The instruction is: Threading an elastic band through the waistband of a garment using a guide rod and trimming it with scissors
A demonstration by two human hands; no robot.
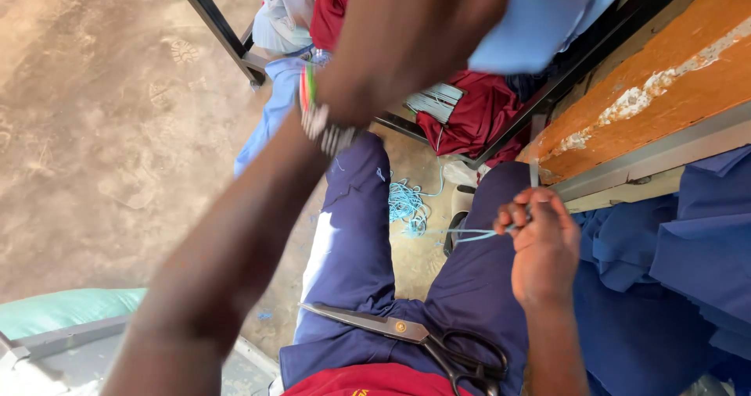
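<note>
My left hand [407, 32] is raised high and close to the camera, gripping the edge of a light blue cloth [547, 13]; a beaded bracelet [317, 118] circles its wrist. Lower at the right, over my right thigh, my right hand [540, 243] pinches a thin light blue thread [469, 234]. The thread runs left towards a tangle of blue thread scraps [407, 204] on the floor between my knees. Black-handled scissors [422, 341] lie across my lap on my navy trousers [360, 232].
An orange wooden table edge [665, 75] with worn paint runs along the right, above dark blue fabric [680, 263]. Maroon cloth [477, 111] and other garments are heaped under a black metal frame [211, 13]. A green cushion [62, 310] sits at lower left on the dirt floor.
</note>
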